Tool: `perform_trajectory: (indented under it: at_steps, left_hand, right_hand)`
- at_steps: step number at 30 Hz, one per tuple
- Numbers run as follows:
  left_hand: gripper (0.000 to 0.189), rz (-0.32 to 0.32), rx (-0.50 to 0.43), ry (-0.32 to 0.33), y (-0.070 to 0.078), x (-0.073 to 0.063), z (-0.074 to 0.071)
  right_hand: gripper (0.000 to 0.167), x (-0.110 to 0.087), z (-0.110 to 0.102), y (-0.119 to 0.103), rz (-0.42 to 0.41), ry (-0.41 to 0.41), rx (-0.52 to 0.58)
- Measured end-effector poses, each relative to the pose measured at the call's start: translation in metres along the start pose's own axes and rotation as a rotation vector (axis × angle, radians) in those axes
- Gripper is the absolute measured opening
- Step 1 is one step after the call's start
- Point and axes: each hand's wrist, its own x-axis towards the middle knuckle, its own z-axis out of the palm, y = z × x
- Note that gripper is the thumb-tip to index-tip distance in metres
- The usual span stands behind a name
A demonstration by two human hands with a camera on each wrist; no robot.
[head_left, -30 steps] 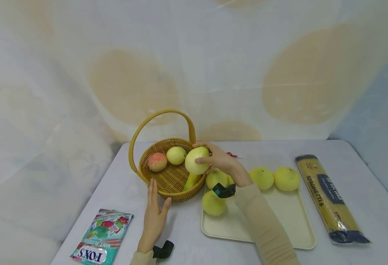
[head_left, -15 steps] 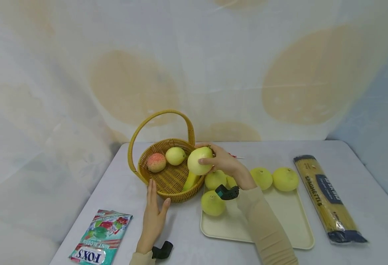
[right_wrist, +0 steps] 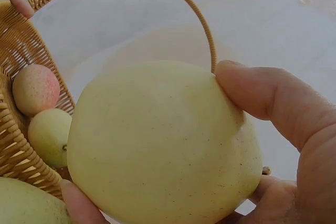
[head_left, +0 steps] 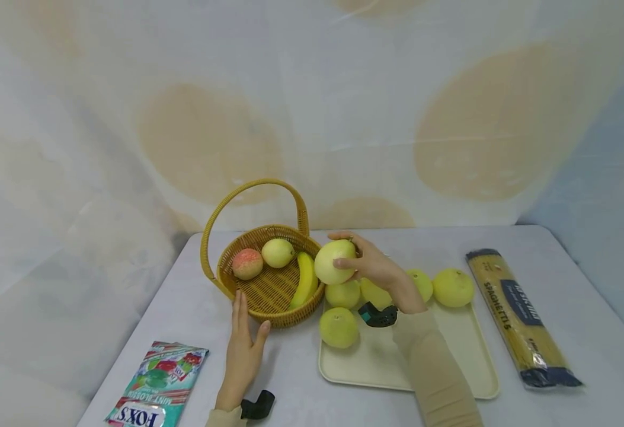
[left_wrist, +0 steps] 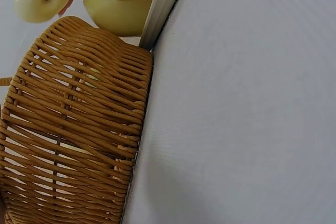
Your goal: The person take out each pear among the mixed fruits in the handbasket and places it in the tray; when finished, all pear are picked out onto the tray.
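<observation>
My right hand (head_left: 371,264) holds a pale yellow-green pear (head_left: 334,263) between thumb and fingers, at the right rim of the wicker basket (head_left: 269,306). In the right wrist view the same pear (right_wrist: 163,145) fills the middle, its short stem toward the palm. My left hand (head_left: 243,350) has its fingers straight, with the fingertips at the basket's front-left rim. Inside the basket are a reddish peach (head_left: 247,264), a smaller pale pear (head_left: 278,253) and a yellow banana (head_left: 304,281). The left wrist view shows the basket's woven side (left_wrist: 79,124) close up.
Right of the basket, a cream tray (head_left: 376,370) bears several yellow-green round fruits (head_left: 339,327), partly behind the right hand and wrist. A spaghetti pack (head_left: 522,320) lies at the far right, a candy bag (head_left: 157,382) at the front left. The basket's tall handle (head_left: 255,184) arches upward.
My right hand has moved to the right with the pear, from over the basket to its right rim, uncovering the banana. The left hand stays at the rim.
</observation>
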Motion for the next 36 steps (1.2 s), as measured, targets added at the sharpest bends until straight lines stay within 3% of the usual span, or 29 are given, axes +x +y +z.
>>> perform_trajectory:
  at_steps: [22,31,36]
  left_hand:
    - [0.080,0.000,0.009,0.001,-0.002,0.000,0.000]
    - [0.081,0.013,-0.004,0.011,-0.003,0.000,0.001]
    - [0.081,0.009,0.005,0.011,-0.003,0.000,0.002]
  right_hand:
    - [0.060,-0.028,-0.021,0.014,0.001,0.047,0.025]
    - [0.058,-0.045,-0.032,0.027,-0.053,0.052,0.032]
    - [0.058,-0.054,-0.039,0.035,-0.022,0.063,0.021]
